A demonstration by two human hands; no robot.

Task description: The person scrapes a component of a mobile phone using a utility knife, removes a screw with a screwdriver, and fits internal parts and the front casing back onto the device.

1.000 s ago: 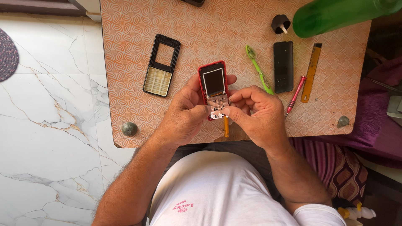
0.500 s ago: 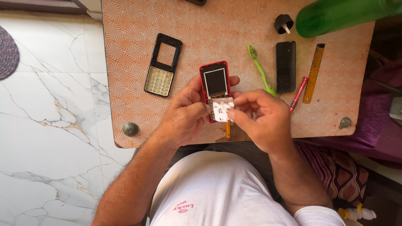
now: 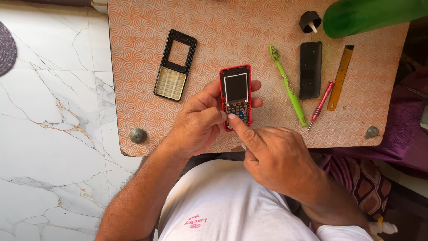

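Note:
A small red phone body (image 3: 236, 96) with its front cover off shows a dark screen and a blue circuit board with gold key contacts. My left hand (image 3: 198, 120) holds it from the left side over the orange patterned table (image 3: 249, 27), fingers wrapped under it and thumb on its edge. My right hand (image 3: 276, 156) comes from below right, its index fingertip pressing on the keypad contacts at the phone's lower part. The other fingers of that hand are curled; whether they hold anything is hidden.
The black front cover with its pale keypad (image 3: 175, 64) lies to the left. To the right lie a green toothbrush (image 3: 288, 85), a black back cover (image 3: 310, 70), a red screwdriver (image 3: 322, 103), a yellow ruler (image 3: 340, 76), a black cap (image 3: 310, 21) and a green bottle (image 3: 370, 15). Marble floor at left.
The small white keypad piece my right hand held at the phone's lower end is gone from view. The blue contacts now show and my right index finger presses on them.

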